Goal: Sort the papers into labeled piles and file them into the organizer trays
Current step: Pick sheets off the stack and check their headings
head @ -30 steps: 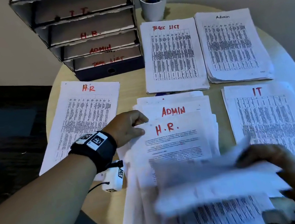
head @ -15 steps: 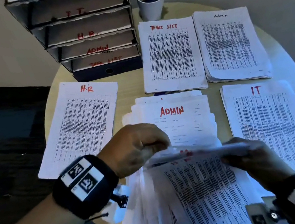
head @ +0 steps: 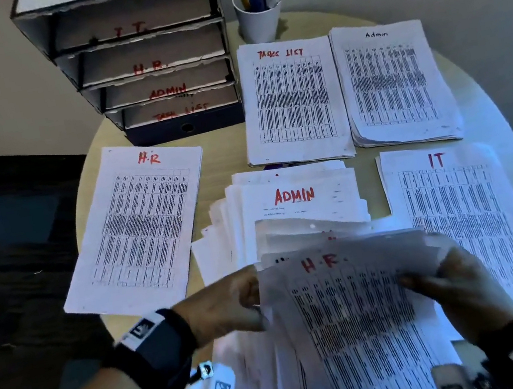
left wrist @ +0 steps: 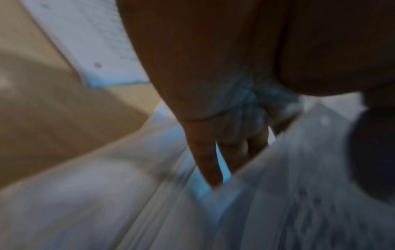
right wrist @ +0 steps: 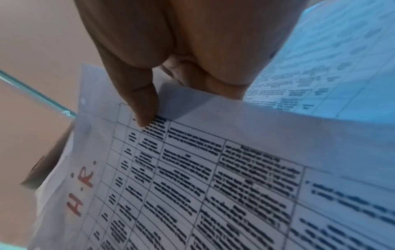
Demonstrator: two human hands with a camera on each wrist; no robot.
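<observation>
The round worktop (head: 225, 158) is crowded: its bare surface shows only in narrow strips between the piles and in a band in front of the organizer trays (head: 149, 62), which stand at the far left edge. The HR pile (head: 136, 222) lies at the left, its near corner close to the worktop's rim. The Tasks List pile (head: 292, 102) and the Admin pile (head: 395, 84) sit side by side at the far right, with the IT pile (head: 457, 213) nearer, running close to the right rim. A white pen cup (head: 259, 22) stands far behind them.

The unsorted stack (head: 298, 207) is fanned loosely in the near middle, an ADMIN-marked page showing on it. Above its near part both hands hold up a sheet marked H.R. (head: 354, 307), a printed table with red lettering, slightly bowed. The left hand (head: 226, 306) grips its left edge; that wrist view is blurred, fingers (left wrist: 205, 160) reaching down among the pages. The right hand (head: 455, 282) pinches the right edge, thumb on top (right wrist: 141, 101).

Half a second ago this sheet was edge-on, mid-turn; now its printed face is up and readable.
</observation>
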